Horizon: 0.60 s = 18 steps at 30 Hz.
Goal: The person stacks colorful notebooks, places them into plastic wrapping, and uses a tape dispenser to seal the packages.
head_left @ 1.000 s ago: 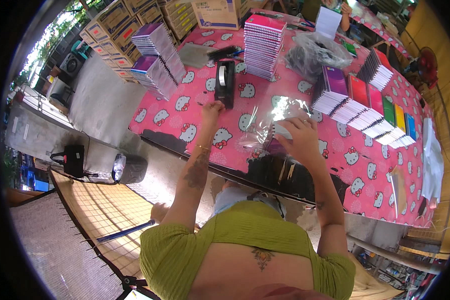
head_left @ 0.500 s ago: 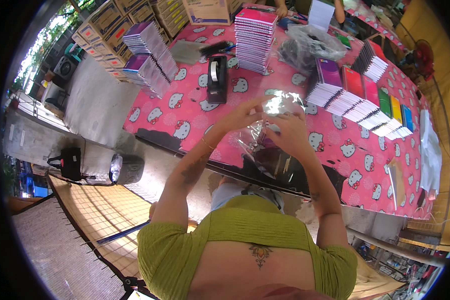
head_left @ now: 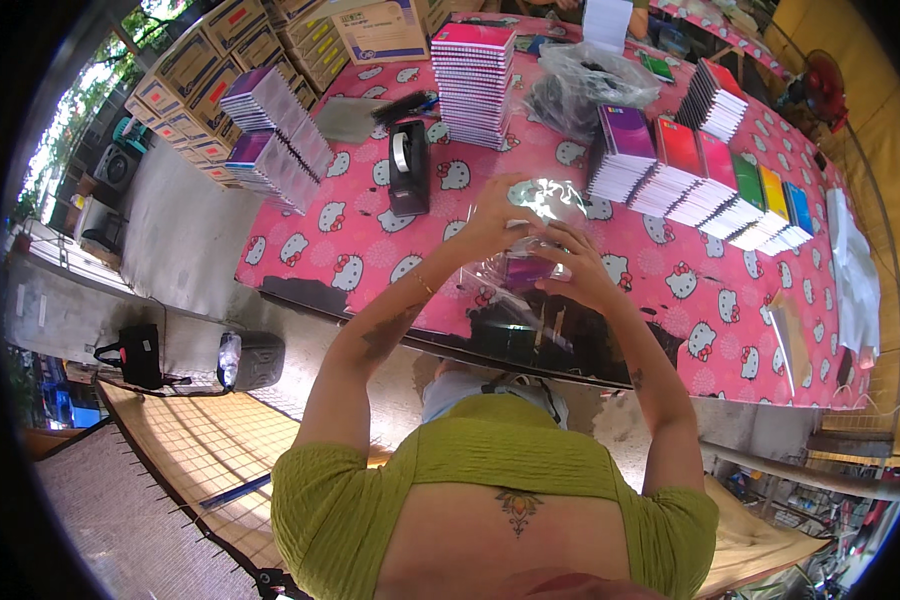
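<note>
A shiny clear plastic bag [head_left: 548,200] lies near the front edge of the table, with something purple, perhaps a notebook, [head_left: 532,271] showing through it. My left hand [head_left: 496,222] grips the bag from its left side, fingers curled over the plastic. On the other side my right hand [head_left: 582,272] holds the bag, its fingers bent over the top and the thumb lower down. Glare and my fingers hide much of what is inside. Beyond my left hand stands a black tape dispenser [head_left: 408,180] with a light roll of tape.
A tall stack of spiral notebooks [head_left: 473,95] stands behind the dispenser. Coloured notebook stacks [head_left: 678,160] line the right side, near a crumpled plastic bag [head_left: 595,85]. Wrapped notebooks [head_left: 270,150] stand at the left, beside cardboard boxes [head_left: 195,85]. Pink patterned cloth [head_left: 390,268] covers the table.
The view has shifted a little. My right hand has moved its fingers wider over the plastic, and more of the purple thing shows between my hands. Both hands stay at the bag.
</note>
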Tool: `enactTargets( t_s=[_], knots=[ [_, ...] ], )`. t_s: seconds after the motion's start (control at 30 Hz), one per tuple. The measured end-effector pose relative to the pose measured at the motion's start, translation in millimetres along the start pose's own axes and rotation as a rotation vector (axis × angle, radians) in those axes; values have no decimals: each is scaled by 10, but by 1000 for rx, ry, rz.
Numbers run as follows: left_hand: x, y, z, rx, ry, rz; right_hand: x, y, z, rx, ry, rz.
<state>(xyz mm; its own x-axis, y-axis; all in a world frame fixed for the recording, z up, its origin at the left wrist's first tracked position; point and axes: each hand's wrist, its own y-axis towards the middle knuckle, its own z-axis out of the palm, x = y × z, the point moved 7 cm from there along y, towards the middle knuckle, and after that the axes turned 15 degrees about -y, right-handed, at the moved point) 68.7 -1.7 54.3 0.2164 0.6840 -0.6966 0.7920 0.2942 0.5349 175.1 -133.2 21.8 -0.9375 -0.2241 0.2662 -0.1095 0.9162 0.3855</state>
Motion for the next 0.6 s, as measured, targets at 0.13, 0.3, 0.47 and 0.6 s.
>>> enactTargets(
  t_s=[0.13,0.3,0.47,0.6],
  knots=[
    [101,-17,146,-63,140,-96,-1,-8,46,8,34,41],
    [568,-114,231,-154,-348,-359,-236,73,127,-237,434,241],
    [802,-453,233,228,-671,-816,-550,354,471,86,922,456],
    [232,-358,-7,118,-320,-494,-410,280,112,104,464,140]
  ],
)
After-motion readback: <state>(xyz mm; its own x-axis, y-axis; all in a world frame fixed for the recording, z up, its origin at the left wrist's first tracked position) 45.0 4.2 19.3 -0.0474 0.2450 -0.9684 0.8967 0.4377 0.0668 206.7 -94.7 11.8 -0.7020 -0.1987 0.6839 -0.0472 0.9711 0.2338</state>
